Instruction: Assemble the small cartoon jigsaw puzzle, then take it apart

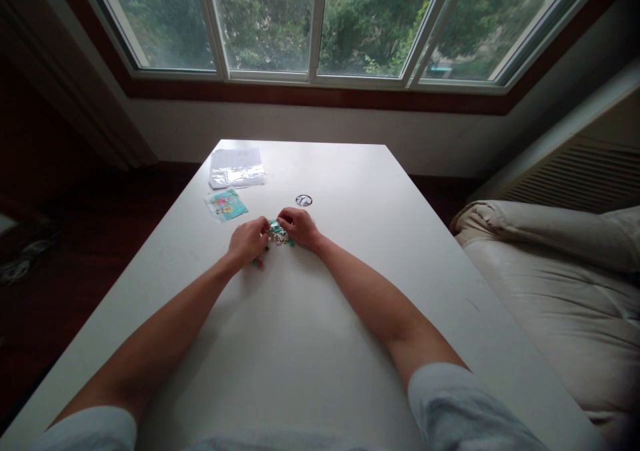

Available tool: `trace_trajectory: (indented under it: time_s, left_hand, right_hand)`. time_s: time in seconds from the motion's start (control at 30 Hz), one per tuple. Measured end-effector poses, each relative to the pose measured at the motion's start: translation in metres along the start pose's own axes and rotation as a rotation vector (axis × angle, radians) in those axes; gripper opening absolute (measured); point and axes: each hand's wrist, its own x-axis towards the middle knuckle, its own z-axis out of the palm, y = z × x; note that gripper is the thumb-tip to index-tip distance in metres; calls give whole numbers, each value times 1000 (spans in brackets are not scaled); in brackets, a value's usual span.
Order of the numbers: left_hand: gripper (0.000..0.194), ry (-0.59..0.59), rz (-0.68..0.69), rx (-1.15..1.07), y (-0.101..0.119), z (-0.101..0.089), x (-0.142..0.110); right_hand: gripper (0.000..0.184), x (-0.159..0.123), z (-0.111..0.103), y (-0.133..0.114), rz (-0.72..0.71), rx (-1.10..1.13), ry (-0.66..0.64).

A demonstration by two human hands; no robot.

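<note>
Both my arms reach out over a white table. My left hand and my right hand are curled close together round a small heap of colourful pieces, mostly teal and green, that look like puzzle pieces. The fingers of both hands are bent and touch the heap. A few loose pieces lie just under my left hand. What each hand pinches is too small to make out.
A small colourful picture card lies left of the hands, and a clear plastic bag lies beyond it near the far left corner. A small round dark disc sits behind my right hand. A cream sofa stands to the right, windows ahead.
</note>
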Motion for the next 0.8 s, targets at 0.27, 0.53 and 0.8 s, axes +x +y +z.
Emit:
trace_trajectory:
  time_s: [0.27,0.53,0.8]
  left_hand:
    - [16,137,-48,-282,-8,3,7]
    - [15,99,26,-308,-16,1,12]
    - [24,-149,172,79,-18,-32,5]
  right_hand:
    - [3,3,3,4,-140,80,-101]
    - [4,4,4,6,-63,69,-90]
    - [11,2,4,0,-49,20,-114]
